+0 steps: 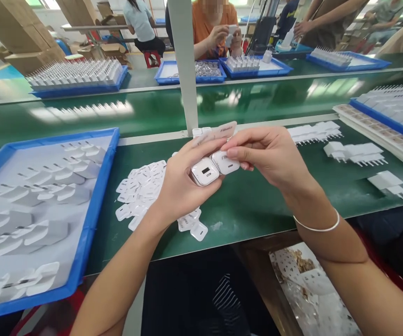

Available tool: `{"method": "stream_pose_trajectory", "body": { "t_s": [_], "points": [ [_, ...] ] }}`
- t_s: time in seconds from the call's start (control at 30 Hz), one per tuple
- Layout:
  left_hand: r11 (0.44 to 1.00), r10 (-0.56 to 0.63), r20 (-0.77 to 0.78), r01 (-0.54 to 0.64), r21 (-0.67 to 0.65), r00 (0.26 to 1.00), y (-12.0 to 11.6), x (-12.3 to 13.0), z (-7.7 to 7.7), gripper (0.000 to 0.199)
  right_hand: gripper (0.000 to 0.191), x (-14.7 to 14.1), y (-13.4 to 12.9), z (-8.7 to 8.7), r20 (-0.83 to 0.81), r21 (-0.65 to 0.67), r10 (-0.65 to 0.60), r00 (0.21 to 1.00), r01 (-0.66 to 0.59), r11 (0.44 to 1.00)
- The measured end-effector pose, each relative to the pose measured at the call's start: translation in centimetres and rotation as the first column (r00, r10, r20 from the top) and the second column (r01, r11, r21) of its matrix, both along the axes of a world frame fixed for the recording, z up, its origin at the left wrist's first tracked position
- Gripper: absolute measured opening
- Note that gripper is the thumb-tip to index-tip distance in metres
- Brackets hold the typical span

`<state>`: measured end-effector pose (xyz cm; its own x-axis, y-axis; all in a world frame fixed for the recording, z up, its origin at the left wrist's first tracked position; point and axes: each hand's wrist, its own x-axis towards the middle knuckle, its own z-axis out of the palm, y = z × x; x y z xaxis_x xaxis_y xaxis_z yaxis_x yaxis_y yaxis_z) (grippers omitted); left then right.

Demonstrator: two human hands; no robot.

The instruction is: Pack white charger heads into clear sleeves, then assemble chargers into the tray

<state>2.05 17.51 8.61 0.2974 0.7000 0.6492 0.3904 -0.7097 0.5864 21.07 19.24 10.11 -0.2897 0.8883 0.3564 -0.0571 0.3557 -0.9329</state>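
My left hand (pixel 176 179) is wrapped round a white charger (pixel 204 171), its end face with dark port slots turned toward me. A pale flat piece with lettering (pixel 218 133) sticks out above the left fingers. My right hand (pixel 267 154) pinches a white cover plate (pixel 225 162) with a small slot and faint print, right beside the charger's end. Whether a second charger body lies behind this plate is hidden. Loose white cover plates (pixel 141 186) are heaped on the green bench around and behind my left forearm, and a few lie below the hands (pixel 198 230).
At left, a blue tray (pixel 98 205) holds rows of white chargers with pins. More chargers (pixel 355 153) lie on the bench at right, near another blue tray (pixel 362 105). A white post (pixel 185 65) rises ahead. Across the belt, people work by blue trays (pixel 257 67).
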Motion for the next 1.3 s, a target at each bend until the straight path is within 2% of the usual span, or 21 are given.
{"method": "stream_pose_trajectory", "body": {
  "t_s": [0.3,0.5,0.67,0.87,0.97,1.03,1.1,1.17,1.23,1.3],
  "points": [
    [0.997,-0.054,0.045,0.057,-0.06,0.998,-0.3,0.4,0.4,0.04,0.014,0.0,-0.5,0.4,0.081,-0.01,-0.104,0.991,0.105,0.994],
    [0.993,-0.039,0.074,0.047,-0.107,0.997,-0.5,0.5,0.1,0.045,0.006,-0.2,-0.7,0.7,0.078,0.055,-0.098,0.992,0.094,0.994],
    [0.992,-0.045,0.046,0.05,-0.112,0.998,-0.7,0.7,0.1,0.048,0.013,-0.3,-0.5,0.7,0.057,0.032,-0.103,0.993,0.101,0.994],
    [0.99,-0.055,0.075,0.065,-0.127,0.996,-0.7,0.7,-0.1,0.048,0.012,-0.4,-0.6,0.8,0.143,0.079,-0.128,0.981,0.118,0.99],
    [0.989,-0.061,0.075,0.07,-0.129,0.995,-0.3,0.6,-0.5,0.052,0.024,-0.3,-0.3,0.6,0.16,0.074,-0.168,0.973,0.158,0.985],
    [0.992,-0.068,0.072,0.075,-0.101,0.995,0.0,0.5,-0.7,0.056,0.033,-0.3,0.1,0.3,0.138,0.006,-0.114,0.984,0.114,0.993],
    [0.994,-0.07,0.077,0.076,-0.074,0.995,0.2,0.2,-0.8,0.062,0.04,-0.2,0.6,0.0,0.11,-0.115,0.062,0.992,-0.049,0.992],
    [0.996,-0.065,0.086,0.07,-0.059,0.994,0.4,-0.1,-0.7,0.068,0.048,-0.2,0.9,-0.3,0.094,-0.194,0.21,0.973,-0.189,0.963],
    [0.995,-0.074,0.086,0.079,-0.059,0.994,0.6,-0.4,-0.7,0.07,0.055,-0.2,1.0,-0.4,0.105,-0.204,0.235,0.966,-0.211,0.956],
    [0.99,-0.106,0.082,0.113,-0.08,0.991,0.8,-0.5,-0.5,0.066,0.058,-0.1,1.1,-0.3,0.119,-0.167,0.169,0.978,-0.148,0.975]
  ]
}}
